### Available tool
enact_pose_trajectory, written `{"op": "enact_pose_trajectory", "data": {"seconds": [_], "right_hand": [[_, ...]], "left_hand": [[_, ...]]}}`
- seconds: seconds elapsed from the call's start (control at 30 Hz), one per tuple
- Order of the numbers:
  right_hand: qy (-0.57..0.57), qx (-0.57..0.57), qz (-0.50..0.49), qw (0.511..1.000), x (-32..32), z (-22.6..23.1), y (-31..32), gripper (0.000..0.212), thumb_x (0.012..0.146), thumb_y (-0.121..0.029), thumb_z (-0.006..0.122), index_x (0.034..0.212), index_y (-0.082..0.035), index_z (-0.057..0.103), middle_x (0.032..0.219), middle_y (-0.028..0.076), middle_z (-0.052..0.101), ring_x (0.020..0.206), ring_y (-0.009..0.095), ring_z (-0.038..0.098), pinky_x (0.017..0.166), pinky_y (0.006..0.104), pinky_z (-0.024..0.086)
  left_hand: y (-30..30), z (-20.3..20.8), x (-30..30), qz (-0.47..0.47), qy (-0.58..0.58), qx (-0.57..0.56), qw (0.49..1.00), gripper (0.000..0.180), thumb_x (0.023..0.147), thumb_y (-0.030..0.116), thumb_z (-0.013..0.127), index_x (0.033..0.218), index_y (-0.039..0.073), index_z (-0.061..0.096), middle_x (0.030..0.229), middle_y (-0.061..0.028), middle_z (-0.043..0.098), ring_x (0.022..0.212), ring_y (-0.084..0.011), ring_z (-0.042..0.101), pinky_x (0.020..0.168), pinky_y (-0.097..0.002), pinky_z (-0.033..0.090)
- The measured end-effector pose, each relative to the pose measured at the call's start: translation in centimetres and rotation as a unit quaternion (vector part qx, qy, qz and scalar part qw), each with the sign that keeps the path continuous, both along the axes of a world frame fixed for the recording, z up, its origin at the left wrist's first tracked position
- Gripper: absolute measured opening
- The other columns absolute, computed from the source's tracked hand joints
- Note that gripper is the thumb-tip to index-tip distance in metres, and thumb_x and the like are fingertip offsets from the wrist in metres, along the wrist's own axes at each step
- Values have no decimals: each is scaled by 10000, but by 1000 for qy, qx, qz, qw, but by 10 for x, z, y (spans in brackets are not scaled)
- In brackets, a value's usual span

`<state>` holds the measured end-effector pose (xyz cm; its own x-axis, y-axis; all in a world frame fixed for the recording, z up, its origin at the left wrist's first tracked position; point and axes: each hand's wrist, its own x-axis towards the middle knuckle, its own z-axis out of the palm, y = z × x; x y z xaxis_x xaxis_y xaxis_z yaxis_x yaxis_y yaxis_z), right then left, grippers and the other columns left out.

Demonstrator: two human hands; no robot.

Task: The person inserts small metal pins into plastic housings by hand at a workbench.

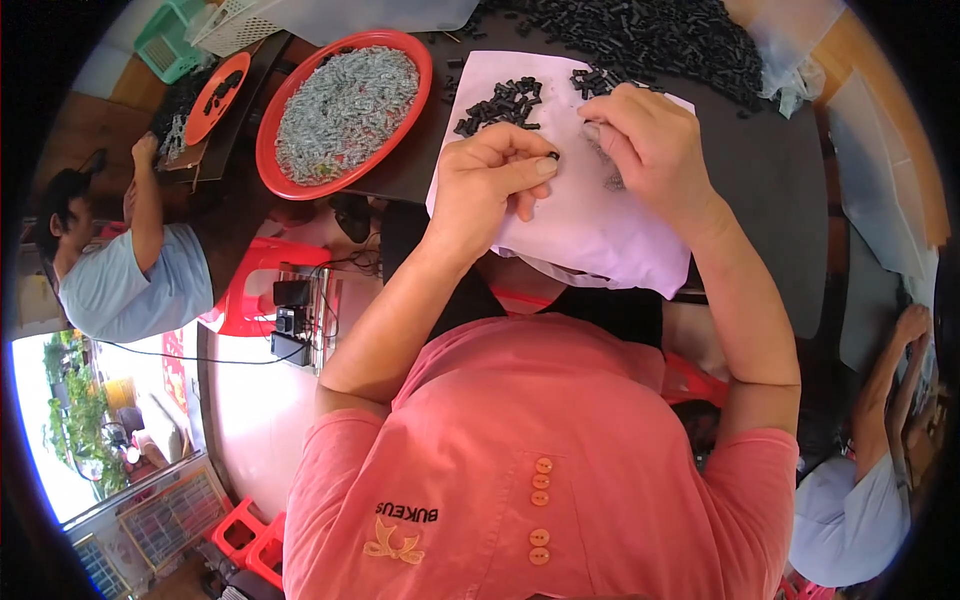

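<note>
My left hand [498, 178] is closed, thumb against forefinger, on a small black plastic piece [554, 156] whose end shows at the fingertips. To its right, my right hand [650, 150] is closed too, fingertips bent together; what they hold is too small to make out. Both hands are over a pale pinkish-white sheet [570, 235] that hangs over the table's near edge. A small pile of short black plastic pieces [505, 103] lies on the sheet beyond my left hand. Another small black pile [597, 80] lies beyond my right hand, partly hidden by it.
A red basin [425, 100] full of small greyish clear pieces stands at the left. A large heap of black pieces [640, 30] covers the far side of the dark table [775, 180]. One person [140, 270] works at left, another [860, 500] at right.
</note>
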<state>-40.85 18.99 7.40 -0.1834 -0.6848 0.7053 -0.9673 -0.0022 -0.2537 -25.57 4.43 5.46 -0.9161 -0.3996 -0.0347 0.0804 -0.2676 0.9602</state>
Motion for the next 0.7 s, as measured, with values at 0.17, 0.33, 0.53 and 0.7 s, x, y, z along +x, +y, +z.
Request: {"op": "enact_pose_trajectory", "data": {"seconds": [0.17, 0.33, 0.53, 0.7], "right_hand": [[79, 36, -93, 992, -12, -7, -2, 151, 734, -35, 682, 870, -95, 652, 801, 42, 602, 755, 244, 621, 676, 367, 479], [113, 71, -156, 979, -16, -15, -2, 122, 746, -52, 698, 846, -101, 648, 781, 23, 565, 777, 226, 607, 689, 360, 471], [109, 88, -143, 980, -16, -16, -5, 94, 728, -149, 727, 802, -115, 682, 797, 34, 599, 781, 236, 619, 691, 378, 460], [106, 104, -119, 982, -17, -20, -9, 88, 740, -149, 711, 823, -126, 697, 813, 23, 603, 856, 229, 606, 729, 379, 441]], "left_hand": [[0, 3, 2, 9, -7, 7, 1000, 67, 851, 2, 693, 910, -23, 671, 696, -54, 641, 514, -79, 542, 478, -205, 386], [-3, -4, 5, -12, 17, -17, 1000, 103, 876, 1, 665, 966, -49, 661, 755, -99, 659, 548, -115, 564, 497, -229, 434], [-4, -5, 3, -23, 32, -11, 999, 110, 885, -3, 660, 986, -45, 670, 752, -89, 653, 545, -105, 555, 493, -220, 428], [-3, -3, 3, -32, 35, -14, 999, 149, 900, 6, 645, 1037, -42, 677, 764, -79, 653, 549, -93, 548, 492, -211, 420]]}}
